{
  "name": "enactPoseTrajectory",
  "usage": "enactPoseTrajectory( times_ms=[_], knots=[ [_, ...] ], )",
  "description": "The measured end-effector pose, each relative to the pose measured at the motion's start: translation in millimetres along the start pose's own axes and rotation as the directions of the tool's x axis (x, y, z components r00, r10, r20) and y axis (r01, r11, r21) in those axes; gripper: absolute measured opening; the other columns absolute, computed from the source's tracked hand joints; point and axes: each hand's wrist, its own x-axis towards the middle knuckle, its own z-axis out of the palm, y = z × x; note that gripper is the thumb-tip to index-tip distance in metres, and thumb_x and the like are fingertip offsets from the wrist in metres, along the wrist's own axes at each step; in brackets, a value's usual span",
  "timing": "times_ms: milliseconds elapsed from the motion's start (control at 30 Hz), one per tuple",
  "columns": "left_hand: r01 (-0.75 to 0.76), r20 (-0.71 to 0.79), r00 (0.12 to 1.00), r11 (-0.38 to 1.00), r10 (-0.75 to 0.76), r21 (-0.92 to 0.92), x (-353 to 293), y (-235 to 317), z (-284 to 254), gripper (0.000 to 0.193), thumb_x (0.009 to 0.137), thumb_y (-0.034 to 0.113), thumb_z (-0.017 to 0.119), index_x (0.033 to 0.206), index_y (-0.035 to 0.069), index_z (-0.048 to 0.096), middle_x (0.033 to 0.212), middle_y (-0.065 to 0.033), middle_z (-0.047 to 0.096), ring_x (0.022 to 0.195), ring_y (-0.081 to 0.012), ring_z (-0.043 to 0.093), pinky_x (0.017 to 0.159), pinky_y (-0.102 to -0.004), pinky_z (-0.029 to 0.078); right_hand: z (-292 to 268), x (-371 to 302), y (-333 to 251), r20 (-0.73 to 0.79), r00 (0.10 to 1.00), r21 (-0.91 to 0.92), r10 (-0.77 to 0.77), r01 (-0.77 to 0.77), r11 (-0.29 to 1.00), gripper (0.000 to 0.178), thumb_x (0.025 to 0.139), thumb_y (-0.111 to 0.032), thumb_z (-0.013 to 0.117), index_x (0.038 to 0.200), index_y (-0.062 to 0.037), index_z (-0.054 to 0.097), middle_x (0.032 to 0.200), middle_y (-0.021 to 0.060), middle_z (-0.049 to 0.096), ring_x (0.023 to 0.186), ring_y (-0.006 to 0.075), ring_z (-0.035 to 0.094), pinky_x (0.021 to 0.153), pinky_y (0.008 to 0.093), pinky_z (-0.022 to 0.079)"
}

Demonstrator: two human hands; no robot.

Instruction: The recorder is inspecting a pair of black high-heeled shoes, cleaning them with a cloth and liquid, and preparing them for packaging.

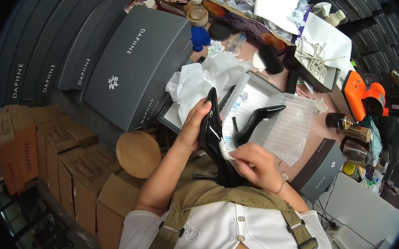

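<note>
I see the left hand (194, 128) gripping a glossy black pump (209, 134) above the lap, pointed toe up, slim heel jutting sideways. The right hand (258, 165) pinches a white wad (226, 150) against it. Just beyond, a similar black shoe (256, 121) lies by white paper (288, 138) and an open box (259, 89).

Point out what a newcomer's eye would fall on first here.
Probably the glossy black, pointed high-heeled shoe at the centre, gripped by the left hand while the right hand holds a soft white wad to it. A second glossy black heel lies just right, over translucent white wrapping paper. Farther right, a bright orange plastic tool stands out.
</note>
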Motion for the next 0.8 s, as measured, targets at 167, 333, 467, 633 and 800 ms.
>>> enactPoseTrajectory(
  times_ms=[167, 333, 467, 633, 800],
  knots=[
    [0.027, -0.030, 0.999, 1.000, -0.027, -0.007, -10, -10, 5, 0.053, 0.093, 0.045, 0.049, 0.128, 0.005, 0.047, 0.082, -0.0061, 0.063, 0.060, -0.0067, 0.058, 0.052, -0.0198, 0.049, 8, -12, -8, 0.000, 0.965, -0.307, -0.261, 0.248, 0.919, 0.039, 0.071, -0.009, 0.076, 0.109, -0.0069, 0.064, 0.095, 0.0077, 0.059, 0.080, 0.0237, 0.057, 0.067, 0.0331, 0.047],
    [0.010, -0.030, 1.000, 1.000, -0.011, -0.009, -15, -16, 9, 0.052, 0.094, 0.043, 0.049, 0.129, 0.004, 0.046, 0.080, -0.0059, 0.063, 0.060, -0.0069, 0.059, 0.051, -0.0202, 0.049, 9, -9, -22, 0.037, 0.991, -0.222, -0.132, 0.137, 0.965, 0.028, 0.077, -0.009, 0.070, 0.104, -0.0074, 0.063, 0.085, 0.0056, 0.055, 0.075, 0.0228, 0.055, 0.063, 0.0342, 0.046],
    [0.007, -0.009, 1.000, 1.000, -0.007, 0.014, -20, -14, 12, 0.052, 0.093, 0.043, 0.049, 0.128, 0.004, 0.046, 0.080, -0.0058, 0.063, 0.060, -0.0072, 0.058, 0.052, -0.0203, 0.049, 1, -36, -14, 0.119, 0.986, -0.070, -0.119, 0.128, 0.989, 0.019, 0.076, -0.007, 0.071, 0.095, -0.0069, 0.067, 0.081, 0.0058, 0.055, 0.073, 0.0232, 0.055, 0.063, 0.0340, 0.045],
    [0.022, 0.037, 0.999, 1.000, -0.022, 0.008, -23, -16, 16, 0.049, 0.092, 0.039, 0.052, 0.123, 0.002, 0.049, 0.083, -0.0066, 0.062, 0.070, -0.0084, 0.059, 0.062, -0.0207, 0.049, 12, -15, -5, -0.004, 0.976, -0.078, -0.218, 0.217, 0.973, 0.020, 0.075, -0.003, 0.072, 0.093, -0.0053, 0.066, 0.079, 0.0060, 0.055, 0.071, 0.0225, 0.055, 0.063, 0.0324, 0.045],
    [0.024, 0.013, 1.000, 1.000, -0.024, 0.006, -29, -16, 14, 0.051, 0.092, 0.041, 0.053, 0.123, 0.002, 0.049, 0.081, -0.0061, 0.061, 0.068, -0.0094, 0.059, 0.062, -0.0217, 0.050, 6, -36, -4, 0.052, 0.982, 0.040, -0.179, 0.177, 0.983, 0.022, 0.073, 0.000, 0.074, 0.092, -0.0057, 0.067, 0.077, 0.0050, 0.055, 0.070, 0.0217, 0.054, 0.065, 0.0325, 0.044]
  ],
)
